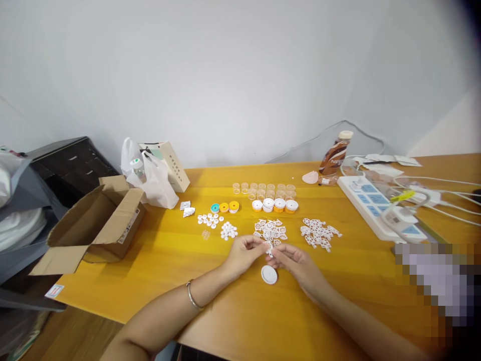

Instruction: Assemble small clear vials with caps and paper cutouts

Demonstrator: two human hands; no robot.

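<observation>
Both my left hand [246, 254] and my right hand [295, 263] pinch one small white plastic part [269, 249] between their fingertips, above the table. Fingers partly cover it, so its full shape is hidden. Just below my hands a round white disc [269, 274] lies flat on the wood. Beyond my fingers is a pile of white openwork plastic parts [271, 229]; a second pile of similar parts [319, 233] lies to the right. Small white round pieces [229, 230] are heaped left of my hands, with more white caps [210, 220] behind them.
Clear cups [269, 190] stand in rows at the back, before them white-topped round pieces [279, 204] and orange and teal ones [224, 207]. An open cardboard box [108, 225] and plastic bag [156, 180] are left. A power strip [376, 208] and brown bottle [335, 155] stand right.
</observation>
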